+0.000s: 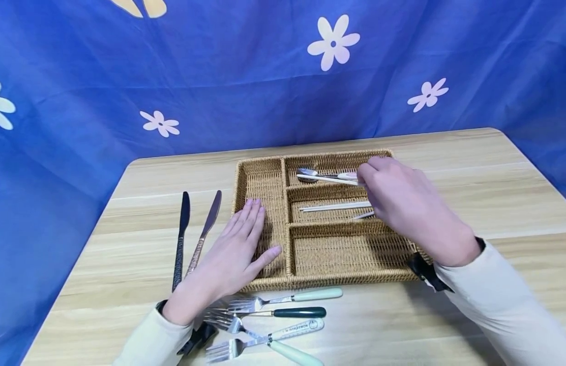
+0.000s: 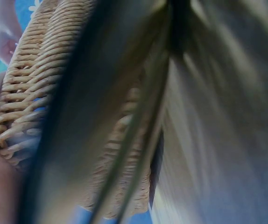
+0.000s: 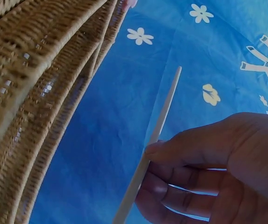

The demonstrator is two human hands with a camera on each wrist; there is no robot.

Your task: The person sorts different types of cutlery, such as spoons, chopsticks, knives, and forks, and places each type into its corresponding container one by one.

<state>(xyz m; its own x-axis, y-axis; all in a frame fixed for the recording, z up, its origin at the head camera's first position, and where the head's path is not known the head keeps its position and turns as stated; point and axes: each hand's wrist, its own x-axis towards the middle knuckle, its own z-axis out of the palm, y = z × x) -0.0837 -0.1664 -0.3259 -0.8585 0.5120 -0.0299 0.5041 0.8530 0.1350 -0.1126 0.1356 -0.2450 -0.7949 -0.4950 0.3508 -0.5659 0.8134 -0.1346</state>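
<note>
My right hand (image 1: 399, 195) is over the right side of the woven tray (image 1: 351, 279), pinching a white chopstick (image 3: 169, 103) between thumb and fingers in the right wrist view. In the head view that chopstick (image 1: 326, 179) slants over the back compartment, above a spoon (image 1: 307, 173). White chopsticks (image 1: 335, 206) lie in the middle compartment with another thin utensil (image 1: 364, 215). My left hand (image 1: 234, 249) rests with straight fingers over the tray's left rim and left compartment, holding nothing.
Two knives, one black (image 1: 179, 244) and one copper-coloured (image 1: 209, 218), lie left of the tray. Several forks with pale green, dark green (image 1: 300, 312) and patterned (image 1: 296, 329) handles lie in front of it. A blue flowered cloth (image 1: 264, 76) hangs behind the table.
</note>
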